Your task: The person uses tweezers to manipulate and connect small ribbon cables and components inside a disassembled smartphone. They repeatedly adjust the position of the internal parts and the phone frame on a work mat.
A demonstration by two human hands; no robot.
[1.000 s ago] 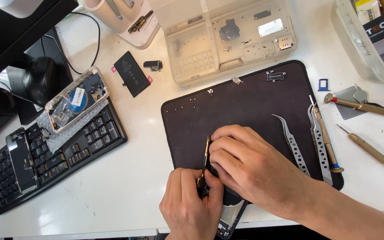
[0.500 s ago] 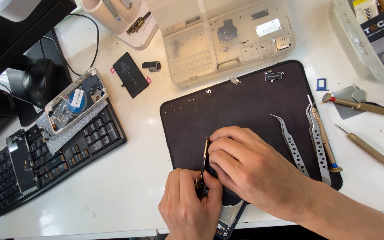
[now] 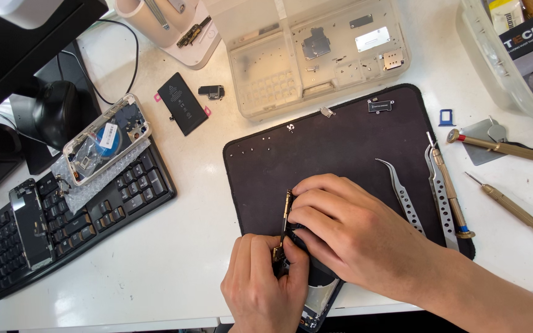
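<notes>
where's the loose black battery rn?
Head view, upper left: the black battery lies flat on the white table, between the keyboard and the clear parts tray.

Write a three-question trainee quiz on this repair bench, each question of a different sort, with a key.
1. True or false: the curved tweezers lie on the dark work mat, untouched by either hand.
2. Multiple choice: where does the loose black battery lie? A) on the mat B) on the white table between the keyboard and the clear parts tray C) inside the tray
3. Fill in: the left hand and right hand both grip an opened ____ at the near edge of the mat.

Key: 1 true; 2 B; 3 phone
</notes>
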